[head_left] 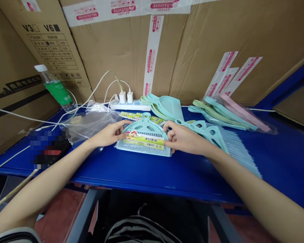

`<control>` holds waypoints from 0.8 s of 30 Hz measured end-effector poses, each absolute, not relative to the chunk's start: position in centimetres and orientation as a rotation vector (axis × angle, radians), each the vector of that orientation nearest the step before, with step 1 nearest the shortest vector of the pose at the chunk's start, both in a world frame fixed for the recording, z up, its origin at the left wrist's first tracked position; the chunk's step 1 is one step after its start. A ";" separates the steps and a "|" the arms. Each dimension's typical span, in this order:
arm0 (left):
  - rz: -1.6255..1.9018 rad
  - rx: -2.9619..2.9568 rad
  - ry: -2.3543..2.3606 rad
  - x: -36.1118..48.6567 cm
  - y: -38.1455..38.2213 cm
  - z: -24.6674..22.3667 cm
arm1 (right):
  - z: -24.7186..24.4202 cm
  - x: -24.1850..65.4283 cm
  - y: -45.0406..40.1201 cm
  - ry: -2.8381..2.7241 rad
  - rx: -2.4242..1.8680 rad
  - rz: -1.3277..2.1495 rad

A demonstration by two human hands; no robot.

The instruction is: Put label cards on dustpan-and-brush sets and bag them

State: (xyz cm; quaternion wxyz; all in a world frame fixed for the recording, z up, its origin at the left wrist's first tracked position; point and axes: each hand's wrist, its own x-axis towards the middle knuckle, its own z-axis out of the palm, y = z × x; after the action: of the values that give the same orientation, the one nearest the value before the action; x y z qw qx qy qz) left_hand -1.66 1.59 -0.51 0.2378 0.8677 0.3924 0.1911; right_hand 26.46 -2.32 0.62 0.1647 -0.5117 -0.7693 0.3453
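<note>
In front of me on the blue table lies a light-blue dustpan (152,127) with a pale brush against it, apparently in clear plastic. A yellow-green label card (144,139) runs across its middle. My left hand (111,134) is closed on the set's left side, the thumb resting at the label's left end. At the right side, my right hand (179,137) pinches the edge near the label's other end. Several light-blue brushes (239,146) with long bristles lie just right of that hand. Behind the set are more label cards (131,115) and stacked dustpans (171,104).
Packaged blue, green and pink dustpans (233,113) lie at the back right. Clear plastic bags (88,123) are left of my left hand. A power strip (139,107) with chargers, white cables (87,98) and a green-labelled bottle (58,92) stand near the cardboard wall (124,50).
</note>
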 end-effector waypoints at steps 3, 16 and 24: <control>0.661 2.221 1.023 -1.7 1.8 -0.3 | 0.9 26.8 -2.2 -2.129 -1.389 1.030; 0.942 1.732 0.832 -0.3 -0.7 1.3 | 0.9 28.3 -0.7 -1.960 -1.309 0.832; 1.061 1.926 0.730 0.7 -2.2 1.0 | 1.2 28.9 0.0 -1.700 -1.296 0.888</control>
State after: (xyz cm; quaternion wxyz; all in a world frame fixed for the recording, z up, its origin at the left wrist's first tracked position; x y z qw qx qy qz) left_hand 0.67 -2.17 0.98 0.4007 0.7615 0.2888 0.4196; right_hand 28.88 0.02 1.23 0.4017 -0.5127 -0.6727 0.3511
